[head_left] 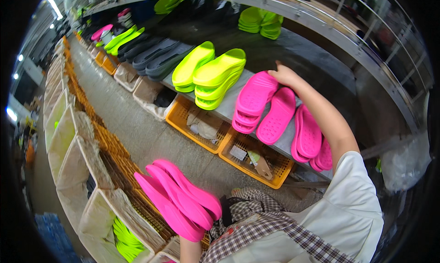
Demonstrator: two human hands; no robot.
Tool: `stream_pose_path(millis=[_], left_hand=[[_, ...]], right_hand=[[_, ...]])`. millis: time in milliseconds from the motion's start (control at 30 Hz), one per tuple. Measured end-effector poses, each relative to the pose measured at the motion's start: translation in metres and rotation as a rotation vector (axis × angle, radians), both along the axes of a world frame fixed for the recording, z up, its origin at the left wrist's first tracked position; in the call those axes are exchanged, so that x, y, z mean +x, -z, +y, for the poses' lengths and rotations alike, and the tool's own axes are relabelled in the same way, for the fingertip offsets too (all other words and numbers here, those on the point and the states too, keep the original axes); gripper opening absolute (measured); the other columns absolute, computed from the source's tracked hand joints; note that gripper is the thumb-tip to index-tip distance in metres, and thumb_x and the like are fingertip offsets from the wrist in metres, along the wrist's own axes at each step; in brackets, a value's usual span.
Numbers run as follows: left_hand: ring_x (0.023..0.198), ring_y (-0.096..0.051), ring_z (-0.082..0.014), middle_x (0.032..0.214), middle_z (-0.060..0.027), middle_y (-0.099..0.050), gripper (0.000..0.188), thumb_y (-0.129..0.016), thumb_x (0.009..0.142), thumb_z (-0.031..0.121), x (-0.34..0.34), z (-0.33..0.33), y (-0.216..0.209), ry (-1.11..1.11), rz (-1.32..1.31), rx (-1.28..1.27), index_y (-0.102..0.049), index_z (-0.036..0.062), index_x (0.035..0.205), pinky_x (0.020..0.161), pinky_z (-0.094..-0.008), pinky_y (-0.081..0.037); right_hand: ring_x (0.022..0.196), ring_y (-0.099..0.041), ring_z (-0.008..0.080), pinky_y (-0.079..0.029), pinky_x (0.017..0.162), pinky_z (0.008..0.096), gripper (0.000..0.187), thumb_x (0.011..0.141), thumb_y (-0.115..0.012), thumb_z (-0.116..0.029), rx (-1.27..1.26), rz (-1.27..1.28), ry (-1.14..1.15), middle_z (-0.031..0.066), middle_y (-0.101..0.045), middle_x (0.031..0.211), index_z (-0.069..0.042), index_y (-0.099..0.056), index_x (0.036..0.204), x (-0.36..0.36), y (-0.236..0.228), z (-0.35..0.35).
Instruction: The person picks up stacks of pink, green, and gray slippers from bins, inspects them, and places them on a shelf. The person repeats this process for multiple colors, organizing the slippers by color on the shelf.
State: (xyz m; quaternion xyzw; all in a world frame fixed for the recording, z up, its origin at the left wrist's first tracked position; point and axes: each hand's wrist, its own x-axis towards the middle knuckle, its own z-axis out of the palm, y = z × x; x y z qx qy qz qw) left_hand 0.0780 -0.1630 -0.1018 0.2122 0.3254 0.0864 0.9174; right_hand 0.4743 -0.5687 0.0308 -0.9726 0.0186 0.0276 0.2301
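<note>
Several bright pink shoe soles (176, 194) are stacked together at lower centre. My left hand holds them from below; only the wrist shows, and its fingers are hidden behind the soles. At the bench, my right hand (285, 75) touches the far end of a stack of pink soles (252, 100), its thumb and a finger spread apart. That stack lies on the bench edge. Just right of it are a single pink sole (277, 116) and more pink soles (308, 134), partly under my right arm.
Yellow-green soles (220, 75) and dark grey soles (165, 61) line the bench (316, 57) farther left. Orange crates (257, 164) stand below its edge. Cloth-lined bins (98, 217) run along the left side, one holding yellow-green pieces (126, 240). A metal rail (293, 8) crosses above.
</note>
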Motion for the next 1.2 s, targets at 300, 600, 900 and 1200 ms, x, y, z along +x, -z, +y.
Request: stream_pose_path(millis=[300, 600, 900, 1200], left_hand=[[0.107, -0.054, -0.0305, 0.113, -0.0145, -0.056, 0.045, -0.051, 0.091, 0.021, -0.049, -0.018, 0.000, -0.200, 0.021, -0.016, -0.043, 0.0006, 0.129, 0.091, -0.0462, -0.046], [0.111, -0.055, -0.0325, 0.117, -0.0158, -0.057, 0.043, -0.052, 0.090, 0.020, -0.116, -0.017, -0.026, -0.314, -0.160, -0.193, -0.043, -0.0001, 0.128, 0.094, -0.0481, -0.046], [0.122, -0.045, -0.0271, 0.137, -0.0181, -0.037, 0.090, -0.068, 0.078, 0.002, -0.235, -0.018, -0.032, -0.521, -0.065, 0.242, -0.010, 0.0101, 0.147, 0.099, -0.0396, -0.042], [0.124, -0.044, -0.0269, 0.138, -0.0183, -0.038, 0.082, -0.061, 0.081, -0.006, -0.413, -0.019, 0.027, -0.976, 0.401, 0.542, -0.011, 0.0033, 0.146, 0.104, -0.0345, -0.036]], right_hand=[[0.082, -0.063, 0.0153, -0.053, 0.066, 0.0313, 0.029, 0.085, -0.066, -0.025, 0.805, 0.536, 0.127, 0.0044, -0.066, 0.099, -0.008, -0.063, 0.108, 0.036, 0.030, -0.042], [0.091, -0.064, 0.0149, -0.052, 0.080, 0.0284, 0.028, 0.091, -0.058, -0.017, 1.039, 0.303, -0.319, 0.0065, -0.066, 0.105, -0.001, -0.058, 0.114, -0.052, -0.087, 0.045], [0.081, -0.063, 0.0115, -0.051, 0.077, 0.0265, 0.023, 0.085, -0.065, -0.009, 0.841, 0.977, -1.068, 0.0040, -0.066, 0.094, -0.001, -0.060, 0.105, -0.343, -0.040, 0.379], [0.096, -0.058, 0.0183, -0.049, 0.083, 0.0318, 0.054, 0.085, -0.070, -0.022, 0.474, 0.933, -1.649, 0.0137, -0.060, 0.111, 0.007, -0.046, 0.124, -0.616, 0.019, 0.515]])
